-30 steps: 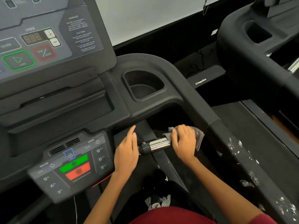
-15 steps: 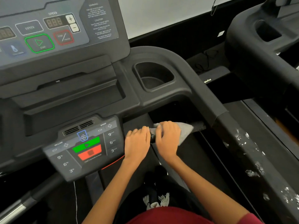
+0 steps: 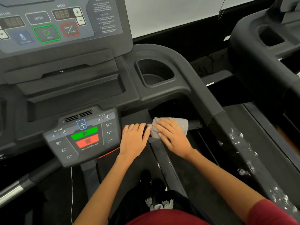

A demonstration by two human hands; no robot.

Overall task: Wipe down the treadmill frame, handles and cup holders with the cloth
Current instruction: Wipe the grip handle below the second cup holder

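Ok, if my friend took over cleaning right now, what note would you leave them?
Left hand: curled over the short handle beside the small control panel, no cloth in it.
Right hand: pressing the grey cloth around the same handle, just right of the left hand.
Done: cannot tell how much is clean; the handle is being wiped now.
Left: the cup holder has no cloth near it, and the right side rail shows white flecks. Whether those wipe off, I cannot tell.
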